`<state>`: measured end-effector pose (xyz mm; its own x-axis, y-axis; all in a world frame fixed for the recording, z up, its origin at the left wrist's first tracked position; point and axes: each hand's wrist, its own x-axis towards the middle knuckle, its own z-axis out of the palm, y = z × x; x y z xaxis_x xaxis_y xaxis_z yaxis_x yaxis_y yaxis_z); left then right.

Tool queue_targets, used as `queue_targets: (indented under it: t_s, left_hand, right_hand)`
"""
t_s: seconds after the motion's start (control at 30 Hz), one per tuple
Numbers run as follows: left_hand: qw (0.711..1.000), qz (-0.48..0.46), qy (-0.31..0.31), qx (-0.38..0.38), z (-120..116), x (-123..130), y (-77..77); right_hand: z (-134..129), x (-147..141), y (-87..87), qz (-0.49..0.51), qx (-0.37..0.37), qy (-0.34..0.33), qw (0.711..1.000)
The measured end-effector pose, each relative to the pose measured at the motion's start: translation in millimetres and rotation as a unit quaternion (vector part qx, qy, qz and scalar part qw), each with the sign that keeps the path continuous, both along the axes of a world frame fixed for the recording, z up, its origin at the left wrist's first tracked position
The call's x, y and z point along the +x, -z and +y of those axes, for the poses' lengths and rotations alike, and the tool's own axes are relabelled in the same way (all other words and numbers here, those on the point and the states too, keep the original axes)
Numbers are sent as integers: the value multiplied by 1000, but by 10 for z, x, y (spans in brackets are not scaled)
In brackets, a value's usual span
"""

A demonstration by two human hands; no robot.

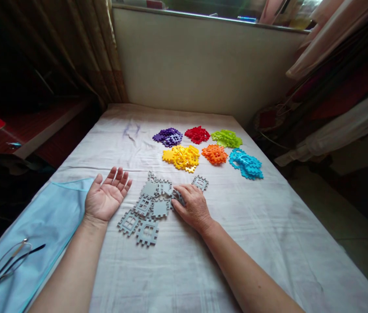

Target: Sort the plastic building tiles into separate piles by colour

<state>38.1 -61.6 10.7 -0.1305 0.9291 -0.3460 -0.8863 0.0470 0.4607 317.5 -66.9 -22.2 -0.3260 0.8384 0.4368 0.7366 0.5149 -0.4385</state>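
Observation:
Several grey interlocking pieces (148,231) lie spread and partly overlapping on the cloth-covered table, some with window-like openings. My right hand (192,206) rests palm down at their right side, fingers over a grey piece that it partly covers; whether it grips the piece is unclear. Just beyond its knuckles lies another grey piece (200,183). To the left of the grey pieces my left hand (107,198) lies palm up, fingers apart, holding nothing.
Beyond the hands are piles of purple (168,137), red (197,134), green (226,138), yellow (184,158), orange (215,154) and blue (246,164) pieces. Eyeglasses (6,269) lie on a light blue cloth (56,208) at the left. A wall (203,65) stands behind the table.

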Motion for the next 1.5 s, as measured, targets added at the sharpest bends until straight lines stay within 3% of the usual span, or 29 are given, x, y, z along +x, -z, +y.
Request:
queue_targets:
  t_s: [0.23, 0.43, 0.8, 0.9, 1.0, 1.2, 1.5]
  left_hand:
    - [1000, 1, 4, 1, -4, -3, 12]
    - [1000, 11, 4, -6, 2, 12, -3]
    - [1000, 15, 5, 2, -11, 33, -15]
    - [1000, 15, 3, -1, -12, 37, -16]
    - [1000, 17, 1, -1, -14, 37, -13]
    - [1000, 23, 3, 3, -14, 25, 3]
    - [1000, 22, 5, 3, -14, 36, -17]
  right_hand:
    - [95, 245, 12, 35, 79, 66, 994]
    - [247, 630, 50, 18, 68, 171, 983]
    - [247, 644, 90, 3, 60, 176, 982]
    - [218, 614, 51, 9, 85, 165, 983]
    - [139, 503, -7, 15, 102, 112, 988]
    - [-55, 246, -107, -45, 18, -52, 997]
    - [-76, 199, -139, -95, 6, -50, 994]
